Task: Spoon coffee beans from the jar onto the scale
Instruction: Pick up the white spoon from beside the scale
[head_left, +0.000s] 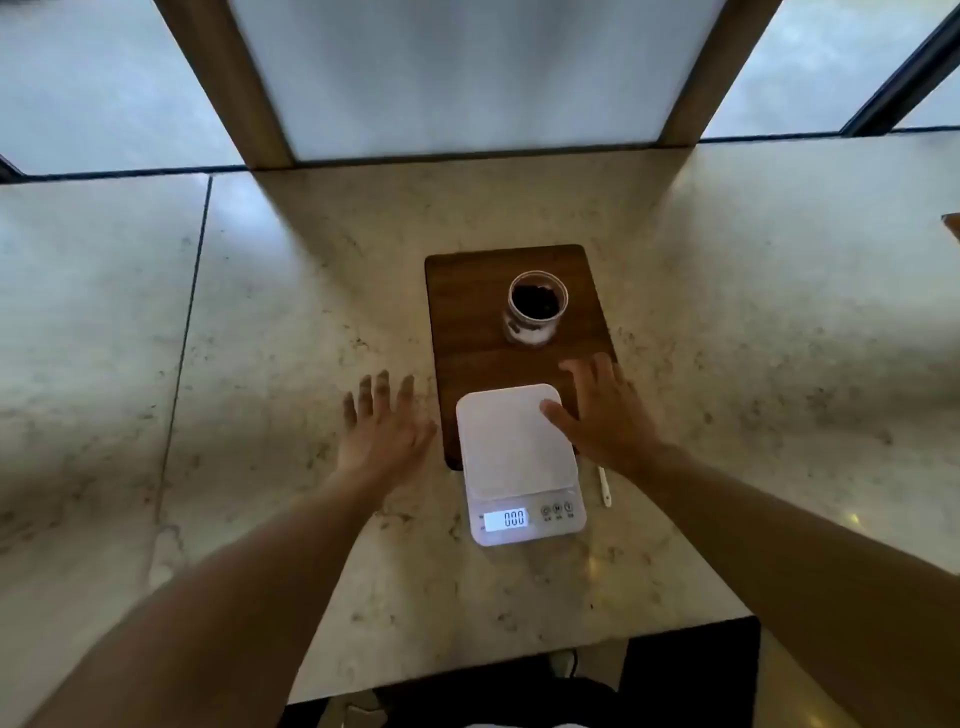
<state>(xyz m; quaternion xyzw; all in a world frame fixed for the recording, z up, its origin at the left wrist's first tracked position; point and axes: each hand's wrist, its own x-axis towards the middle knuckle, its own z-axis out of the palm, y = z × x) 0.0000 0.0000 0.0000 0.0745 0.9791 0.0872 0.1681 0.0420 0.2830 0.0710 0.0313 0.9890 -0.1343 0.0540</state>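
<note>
Both hands are open and empty at centre frame, left hand (382, 434) on the counter (260, 322), right hand (602, 415) beside the white scale (514, 447). Above them, an open jar (535, 306) of coffee beans stands on a wooden board (467, 312).

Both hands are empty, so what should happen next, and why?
Probably the right hand should drop back to pick up the white spoon lying on the counter just behind it, right of the scale. The jar is already open with beans inside, the scale reads zero, and neither hand holds anything.
</note>
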